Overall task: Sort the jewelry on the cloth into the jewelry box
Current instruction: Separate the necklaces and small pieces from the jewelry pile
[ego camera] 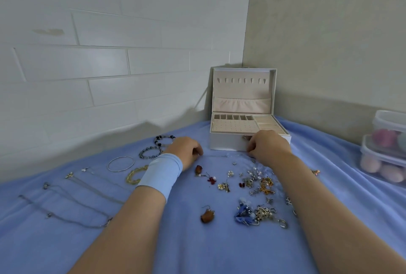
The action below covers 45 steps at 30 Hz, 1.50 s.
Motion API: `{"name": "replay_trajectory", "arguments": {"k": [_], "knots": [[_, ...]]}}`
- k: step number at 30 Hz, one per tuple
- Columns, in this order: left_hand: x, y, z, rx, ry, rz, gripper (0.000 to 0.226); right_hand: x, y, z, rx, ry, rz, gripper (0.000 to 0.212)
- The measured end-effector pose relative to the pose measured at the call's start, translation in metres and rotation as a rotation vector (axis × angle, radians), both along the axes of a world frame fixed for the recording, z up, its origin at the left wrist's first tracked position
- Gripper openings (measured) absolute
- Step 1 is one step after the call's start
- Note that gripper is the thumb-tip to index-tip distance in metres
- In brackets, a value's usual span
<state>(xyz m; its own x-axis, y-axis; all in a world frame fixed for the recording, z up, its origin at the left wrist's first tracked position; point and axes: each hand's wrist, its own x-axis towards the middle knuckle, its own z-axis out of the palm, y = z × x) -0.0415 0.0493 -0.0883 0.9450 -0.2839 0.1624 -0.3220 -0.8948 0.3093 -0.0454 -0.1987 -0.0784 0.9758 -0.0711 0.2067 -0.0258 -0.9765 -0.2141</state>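
A white jewelry box (228,142) stands open at the back of the blue cloth (197,240), its lid upright. My left hand (186,149) and my right hand (268,145) each pinch one end of a thin silver necklace chain (224,155) stretched between them just in front of the box. Earrings and brooches (254,183) lie scattered under my right forearm. Beaded bracelets (151,152), a silver bangle (120,164) and a yellow bracelet (134,176) sit to the left. Long necklaces (72,203) are laid out at far left.
Stacked clear plastic containers (384,148) holding pink and teal round things stand at the right edge of the cloth. A white brick wall runs along the left and a beige wall behind the box. A light-blue band wraps my left wrist.
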Motion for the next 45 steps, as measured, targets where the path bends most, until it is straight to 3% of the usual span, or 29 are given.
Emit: {"name": "replay_trajectory", "arguments": {"k": [3, 7, 11, 15, 20, 23, 25, 32, 36, 41, 45], "knots": [[0.001, -0.001, 0.000, 0.000, -0.010, -0.006, 0.031, -0.001, -0.003, 0.006, -0.017, -0.051, -0.006, 0.016], [-0.007, -0.003, 0.006, -0.069, -0.031, 0.007, 0.028, -0.013, 0.003, 0.011, 0.099, -0.022, 0.185, 0.010], [-0.024, -0.009, 0.017, -0.034, 0.176, -0.081, 0.012, -0.021, 0.012, 0.007, 0.086, 0.139, 0.335, 0.009], [-0.036, -0.015, 0.020, -0.017, 0.291, -0.152, 0.016, -0.018, 0.014, 0.002, 0.081, 0.151, 0.393, 0.018], [-0.039, -0.014, 0.026, -0.008, 0.407, -0.211, 0.019, -0.019, 0.018, 0.002, 0.127, 0.154, 0.411, 0.011], [-0.042, -0.020, 0.025, -0.128, 0.387, -0.172, 0.026, -0.022, 0.012, 0.008, 0.133, 0.169, 0.394, 0.009], [-0.044, -0.031, 0.022, -0.109, 0.378, -0.204, 0.035, -0.023, 0.007, 0.012, 0.142, 0.158, 0.391, 0.010], [-0.051, -0.036, 0.028, -0.082, 0.461, -0.302, 0.018, -0.020, -0.012, 0.013, 0.168, 0.067, 0.292, 0.007], [-0.047, -0.035, 0.022, -0.225, 0.350, -0.259, 0.016, -0.021, -0.007, 0.008, 0.127, 0.099, 0.289, 0.009], [-0.042, -0.046, 0.007, -0.228, 0.189, -0.194, 0.019, -0.026, -0.005, 0.018, 0.150, 0.089, 0.314, 0.012], [-0.044, -0.058, 0.004, -0.172, 0.252, -0.197, 0.030, -0.042, -0.009, 0.032, 0.195, 0.294, 0.412, 0.005]]}}
